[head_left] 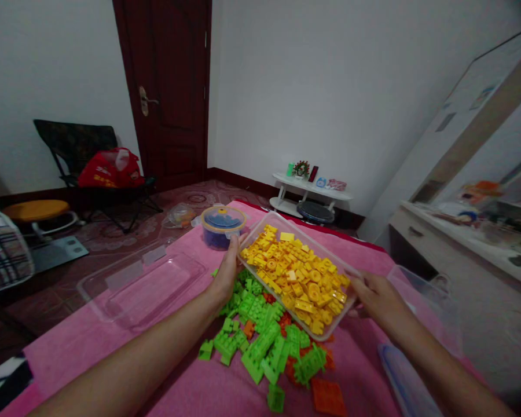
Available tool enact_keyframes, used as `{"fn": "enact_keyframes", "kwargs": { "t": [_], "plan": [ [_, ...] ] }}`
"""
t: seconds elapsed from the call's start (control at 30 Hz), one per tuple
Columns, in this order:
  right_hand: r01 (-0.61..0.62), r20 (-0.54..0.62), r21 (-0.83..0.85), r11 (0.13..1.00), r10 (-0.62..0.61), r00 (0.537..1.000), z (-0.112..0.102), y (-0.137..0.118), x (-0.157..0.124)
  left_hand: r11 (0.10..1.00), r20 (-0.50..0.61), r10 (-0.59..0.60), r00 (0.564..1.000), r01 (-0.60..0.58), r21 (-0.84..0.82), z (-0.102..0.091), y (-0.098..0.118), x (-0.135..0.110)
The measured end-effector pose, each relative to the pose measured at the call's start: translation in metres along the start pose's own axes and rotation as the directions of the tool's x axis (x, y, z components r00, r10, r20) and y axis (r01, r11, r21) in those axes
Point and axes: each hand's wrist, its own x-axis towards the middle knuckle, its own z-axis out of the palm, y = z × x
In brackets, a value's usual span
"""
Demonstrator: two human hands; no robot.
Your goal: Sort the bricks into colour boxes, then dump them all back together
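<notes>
My left hand (228,267) and my right hand (374,291) grip opposite ends of a clear plastic box (257,274), held tilted above the pink cloth. Inside it lie many yellow building blocks (296,269), filling most of the box. Below and in front of the box spreads a loose heap of green building blocks (260,341), with orange blocks (328,396) mixed in at its right side. The fingers of both hands are partly hidden behind the box's ends. Just beyond my left hand stands a round tub (223,236) with a yellow-rimmed lid and blue contents.
On the pink cloth (82,370), a clear plastic lid (151,284) lies at left. Another clear container (429,307) stands at right, near a bluish-white flat object (408,379). Beyond are a low white shelf (312,188), a folding chair (78,145) and a dresser (455,243).
</notes>
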Motion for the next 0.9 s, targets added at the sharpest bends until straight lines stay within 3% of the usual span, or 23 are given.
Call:
{"fn": "enact_keyframes", "kwargs": {
  "t": [0.2,0.43,0.6,0.73,0.9],
  "plan": [
    [0.166,-0.178,-0.317,0.934,-0.231,0.956,0.002,-0.021,-0.011,0.987,0.053,0.106,0.993,-0.099,-0.123,0.003,0.008,-0.023],
    [0.211,-0.235,-0.426,0.88,-0.333,0.913,0.01,-0.016,-0.031,0.979,0.005,0.058,0.998,-0.055,-0.197,0.003,0.003,-0.028],
    [0.297,-0.344,-0.42,0.858,-0.453,0.822,0.027,0.002,-0.05,0.961,-0.083,-0.009,0.997,-0.015,-0.277,0.002,0.001,-0.033],
    [0.402,-0.353,-0.425,0.811,-0.557,0.752,0.032,0.014,-0.062,0.938,-0.11,-0.085,0.99,0.042,-0.343,-0.002,0.002,-0.035],
    [0.478,-0.386,-0.513,0.713,-0.689,0.613,0.023,0.02,-0.063,0.919,-0.092,-0.133,0.987,0.088,-0.384,0.0,0.005,-0.035]
  ]
}}
